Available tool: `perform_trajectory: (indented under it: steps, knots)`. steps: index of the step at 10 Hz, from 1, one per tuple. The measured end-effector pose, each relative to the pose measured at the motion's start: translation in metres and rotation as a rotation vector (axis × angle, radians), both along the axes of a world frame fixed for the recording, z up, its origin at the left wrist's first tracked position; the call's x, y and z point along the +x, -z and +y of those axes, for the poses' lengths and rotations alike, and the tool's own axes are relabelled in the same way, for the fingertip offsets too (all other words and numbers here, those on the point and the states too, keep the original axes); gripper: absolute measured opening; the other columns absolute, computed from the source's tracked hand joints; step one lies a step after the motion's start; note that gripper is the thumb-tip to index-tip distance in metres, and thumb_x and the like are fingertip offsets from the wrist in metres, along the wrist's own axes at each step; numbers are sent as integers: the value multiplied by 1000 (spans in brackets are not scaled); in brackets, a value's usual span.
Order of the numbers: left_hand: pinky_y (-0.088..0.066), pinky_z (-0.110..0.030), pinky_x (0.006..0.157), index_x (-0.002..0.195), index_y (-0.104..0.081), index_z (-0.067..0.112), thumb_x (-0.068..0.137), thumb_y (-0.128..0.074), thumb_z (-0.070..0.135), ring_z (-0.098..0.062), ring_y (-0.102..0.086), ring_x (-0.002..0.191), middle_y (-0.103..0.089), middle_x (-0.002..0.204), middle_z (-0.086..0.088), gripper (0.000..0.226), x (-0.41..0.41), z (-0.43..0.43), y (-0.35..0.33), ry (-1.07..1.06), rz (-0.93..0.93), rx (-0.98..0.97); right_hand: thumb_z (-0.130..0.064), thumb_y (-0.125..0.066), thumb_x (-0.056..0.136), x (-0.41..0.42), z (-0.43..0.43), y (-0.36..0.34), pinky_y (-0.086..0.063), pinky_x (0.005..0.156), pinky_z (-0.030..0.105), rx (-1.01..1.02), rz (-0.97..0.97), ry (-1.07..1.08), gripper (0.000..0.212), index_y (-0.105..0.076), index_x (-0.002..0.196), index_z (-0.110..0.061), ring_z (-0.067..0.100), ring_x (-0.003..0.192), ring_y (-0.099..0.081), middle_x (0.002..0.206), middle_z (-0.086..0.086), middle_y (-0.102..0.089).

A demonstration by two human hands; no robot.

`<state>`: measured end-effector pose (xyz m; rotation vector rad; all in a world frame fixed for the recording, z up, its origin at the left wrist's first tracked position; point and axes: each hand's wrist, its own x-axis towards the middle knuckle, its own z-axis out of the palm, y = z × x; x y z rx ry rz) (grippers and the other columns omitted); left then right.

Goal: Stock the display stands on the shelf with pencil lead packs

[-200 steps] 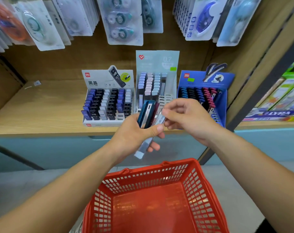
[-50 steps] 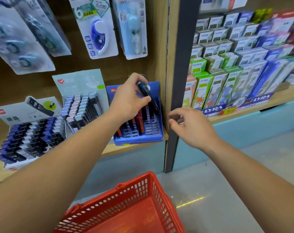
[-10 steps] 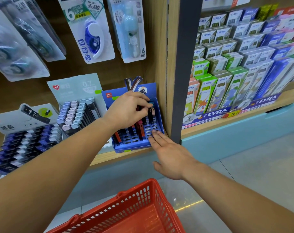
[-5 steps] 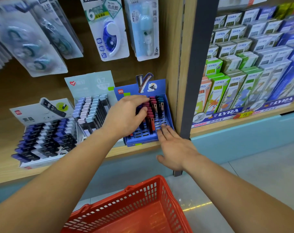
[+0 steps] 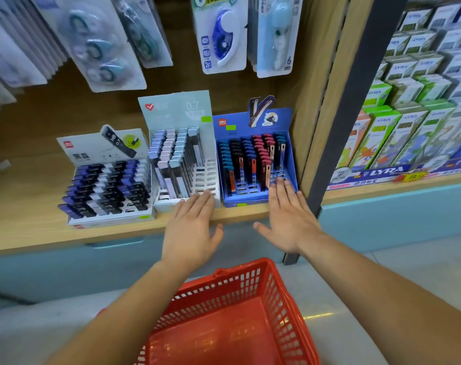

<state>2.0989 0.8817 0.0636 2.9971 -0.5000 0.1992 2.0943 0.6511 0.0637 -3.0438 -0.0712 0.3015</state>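
Head view: three display stands sit side by side on the wooden shelf [image 5: 26, 206]. Blue stand [image 5: 247, 201] at right, against the shelf's side wall; its rows hold upright pencil lead packs [image 5: 251, 159] in blue, black and red, with the front slots bare. Middle stand [image 5: 207, 175], white, holds lilac and pale-blue packs [image 5: 171, 159]; its front right slots are bare too. Low stand [image 5: 108, 219] at left is packed with dark HB packs [image 5: 108, 185]. Left hand [image 5: 191, 227] is flat, palm down, fingers [image 5: 200, 204] straight and close together, tips at the middle stand's front edge, just short of its packs. Right hand [image 5: 287, 219] is flat, fingers [image 5: 282, 188] straight and slightly spread, tips over the blue stand's front right slots, just beside the nearest red pack; contact cannot be told. Neither hand holds a pack. Thumbs point toward each other. Red basket [image 5: 284, 306] sits below the forearms. Correction tapes [image 5: 221, 40] hang above; LYRA boxes [image 5: 408, 127] fill the next bay.
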Motion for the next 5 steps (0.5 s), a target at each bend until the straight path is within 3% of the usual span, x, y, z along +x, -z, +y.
perform_trajectory:
  steps: [2, 3, 4, 5]
  knots:
    - [-15, -36, 123, 156, -35, 20, 91, -34, 56, -21, -30, 150, -32, 163, 4, 75, 6, -3, -9, 33, 53, 34, -68, -37, 95, 7, 11, 1, 6, 124, 50, -23, -14, 56, 106, 24, 153, -3, 29, 150, 27, 161, 15, 30]
    - [-12, -34, 124, 158, -29, 22, 97, -41, 52, -19, -24, 152, -27, 165, 5, 70, 12, 0, -14, 63, 108, 22, -63, -41, 96, 11, 14, -3, 4, 125, 49, -1, -18, 89, 103, 19, 155, -2, 29, 152, 23, 163, 15, 26]
    - [-9, -30, 124, 160, -23, 23, 100, -48, 47, -15, -17, 154, -19, 167, 7, 69, 8, 8, -24, 118, 140, -28, -58, -44, 96, 9, 20, -10, -2, 125, 48, 31, -49, 129, 97, 8, 158, -4, 29, 154, 11, 167, 14, 13]
    - [-13, -27, 122, 160, -25, 24, 100, -51, 44, -14, -20, 152, -24, 166, 8, 68, -3, 19, -38, 96, 130, -96, -57, -46, 94, 5, 25, -23, -15, 124, 49, 10, -116, 185, 86, -15, 157, -7, 33, 152, -10, 165, 14, -13]
